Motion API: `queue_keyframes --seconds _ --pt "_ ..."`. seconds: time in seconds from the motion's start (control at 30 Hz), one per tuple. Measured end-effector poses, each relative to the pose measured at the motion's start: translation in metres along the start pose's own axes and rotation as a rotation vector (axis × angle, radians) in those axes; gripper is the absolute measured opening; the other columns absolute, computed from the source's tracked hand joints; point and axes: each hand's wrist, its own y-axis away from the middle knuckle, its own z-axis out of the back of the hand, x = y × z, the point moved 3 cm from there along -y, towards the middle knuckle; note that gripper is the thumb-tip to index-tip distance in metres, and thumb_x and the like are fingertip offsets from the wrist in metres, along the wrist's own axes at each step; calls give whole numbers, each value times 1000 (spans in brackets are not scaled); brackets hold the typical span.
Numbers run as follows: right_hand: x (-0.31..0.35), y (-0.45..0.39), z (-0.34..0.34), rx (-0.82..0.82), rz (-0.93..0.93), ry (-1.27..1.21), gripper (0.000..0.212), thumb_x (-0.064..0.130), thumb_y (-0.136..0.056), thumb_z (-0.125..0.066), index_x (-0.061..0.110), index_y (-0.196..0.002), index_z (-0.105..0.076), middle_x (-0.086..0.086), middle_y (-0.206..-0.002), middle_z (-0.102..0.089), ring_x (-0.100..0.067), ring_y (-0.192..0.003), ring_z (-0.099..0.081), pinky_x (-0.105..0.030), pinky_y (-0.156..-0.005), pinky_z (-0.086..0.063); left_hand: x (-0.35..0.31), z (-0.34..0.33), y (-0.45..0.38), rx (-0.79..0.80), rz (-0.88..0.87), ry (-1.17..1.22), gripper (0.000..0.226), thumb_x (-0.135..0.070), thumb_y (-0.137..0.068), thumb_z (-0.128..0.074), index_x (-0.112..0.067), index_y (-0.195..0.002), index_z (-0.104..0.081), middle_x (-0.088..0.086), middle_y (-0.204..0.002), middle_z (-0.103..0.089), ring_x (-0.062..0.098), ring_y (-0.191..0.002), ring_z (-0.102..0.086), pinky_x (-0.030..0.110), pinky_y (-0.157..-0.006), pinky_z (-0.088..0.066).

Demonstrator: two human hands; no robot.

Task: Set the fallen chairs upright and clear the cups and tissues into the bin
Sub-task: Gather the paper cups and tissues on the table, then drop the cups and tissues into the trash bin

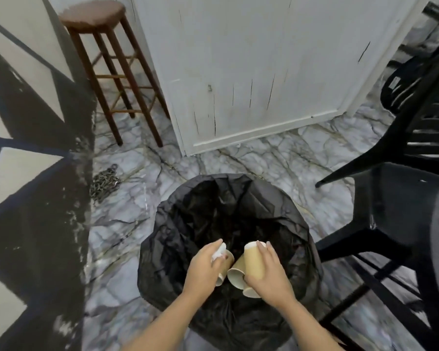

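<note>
A bin lined with a black bag (238, 193) stands on the marble floor below me, its mouth open. Both hands hover over that mouth. My left hand (205, 267) grips a tan paper cup (228, 262) together with a crumpled white tissue (219, 250). My right hand (266, 272) holds two tan paper cups: one (254, 259) under the palm, the other (236, 273) tilted beside it with its open end facing me. A black plastic chair (395, 198) stands upright at the right.
A tall wooden stool (112, 62) stands at the back left beside a white panelled counter (251, 72). A metal chain (104, 182) lies on the floor by the black-and-cream wall. More black chairs (421, 79) are stacked at the far right.
</note>
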Motion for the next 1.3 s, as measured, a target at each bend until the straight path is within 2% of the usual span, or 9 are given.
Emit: queue_keyframes --seconds 0.1,0.17,0.23,0.37,0.53,0.83,0.93,1.07,1.3 --pt "-11 -11 -14 15 10 34 98 70 -67 -55 35 -146 -8 4 -158 7 -22 -145 -2 -45 -110 -23 19 -14 -9 13 -12 -171 68 -40 -83 -62 -27 -141 -28 -14 -148 -25 7 -138 -21 35 -115 -13" --pt "-14 -12 -12 -29 1 50 118 94 -47 -35 36 -146 -6 10 -155 12 -22 -144 13 -53 -113 -11 24 -19 -8 7 -15 -241 84 -52 -78 -63 -29 -144 -17 -20 -147 -7 4 -140 -4 43 -115 2" --pt "-15 -10 -5 -60 25 26 108 86 -57 -43 37 -145 -5 14 -152 15 -21 -143 18 -53 -114 -5 18 -20 -6 -7 -29 -217 82 -53 -79 -60 -28 -145 -17 -16 -153 -3 6 -142 1 46 -115 5" --pt "0 5 24 -105 64 28 88 55 -79 -59 36 -146 -5 12 -154 15 -19 -143 19 -51 -115 -2 -17 -10 2 -42 -106 -248 73 -49 -83 -56 -25 -144 -23 -6 -157 -8 11 -143 -1 46 -115 3" --pt "37 41 91 -194 100 14 86 55 -81 -58 38 -145 -4 21 -144 19 -12 -141 18 -49 -117 -2 -104 9 15 -51 -232 -259 68 -47 -86 -54 -26 -143 -25 -8 -156 -10 5 -141 2 43 -115 5" --pt "69 135 220 -449 67 127 85 51 -84 -55 32 -146 0 9 -154 15 -21 -145 9 -44 -116 -9 -250 13 47 62 -525 -276 68 -57 -83 -51 -29 -141 -29 -9 -155 -15 9 -143 -7 45 -116 0" --pt "61 171 250 -552 4 121 85 50 -82 -58 33 -146 -5 10 -155 12 -19 -145 9 -43 -117 -9 -284 4 62 114 -628 -271 77 -70 -75 -40 -31 -141 -27 -11 -155 -14 10 -143 -9 44 -115 -3" --pt "40 214 275 -662 -83 73 82 47 -82 -60 33 -146 -11 7 -157 8 -20 -145 8 -47 -118 -11 -317 -18 83 197 -748 -258 68 -60 -83 -50 -28 -140 -31 -8 -155 -16 11 -142 -13 44 -115 -6" --pt "-17 287 297 -807 -249 -4 81 48 -83 -58 34 -146 -10 8 -157 7 -18 -145 6 -46 -118 -12 -354 -79 127 383 -883 -242 70 -64 -80 -44 -29 -139 -32 -9 -153 -19 11 -141 -15 38 -115 -8"
